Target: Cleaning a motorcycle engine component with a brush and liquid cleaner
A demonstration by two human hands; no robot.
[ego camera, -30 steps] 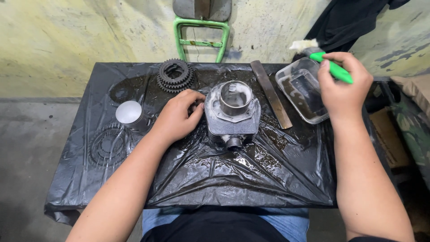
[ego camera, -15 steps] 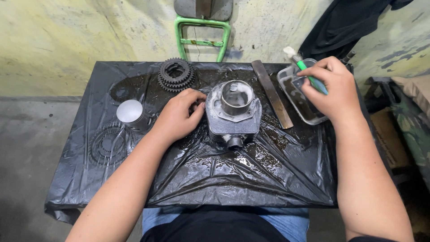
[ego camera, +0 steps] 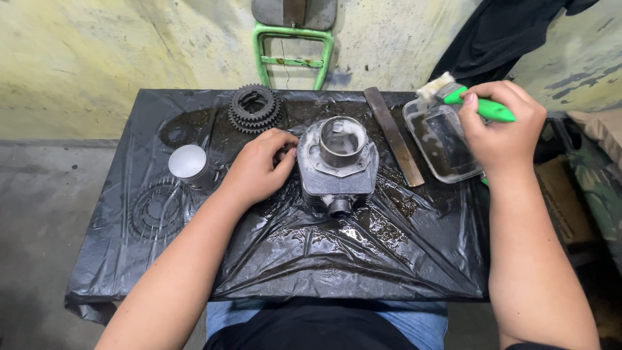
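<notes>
A grey metal engine cylinder point(ego camera: 337, 162) with an open round bore stands in the middle of the black plastic sheet point(ego camera: 363, 259) over the table. My left hand point(ego camera: 259, 167) rests against the cylinder's left side, fingers curled on it. My right hand point(ego camera: 502, 126) grips a green-handled brush point(ego camera: 483, 105) whose pale bristles point left over the far rim of a clear plastic tub point(ego camera: 447, 139) at the right of the table.
A stack of dark gears point(ego camera: 254, 108) sits at the back, a silver piston point(ego camera: 188, 165) at the left, a round toothed part point(ego camera: 155, 209) under it. A flat metal bar point(ego camera: 393, 135) lies between cylinder and tub. A green metal frame point(ego camera: 295, 52) stands behind.
My right hand has swung the brush round, from pointing right to bristles pointing left over the tub's far edge. My left hand has stayed on the cylinder.
</notes>
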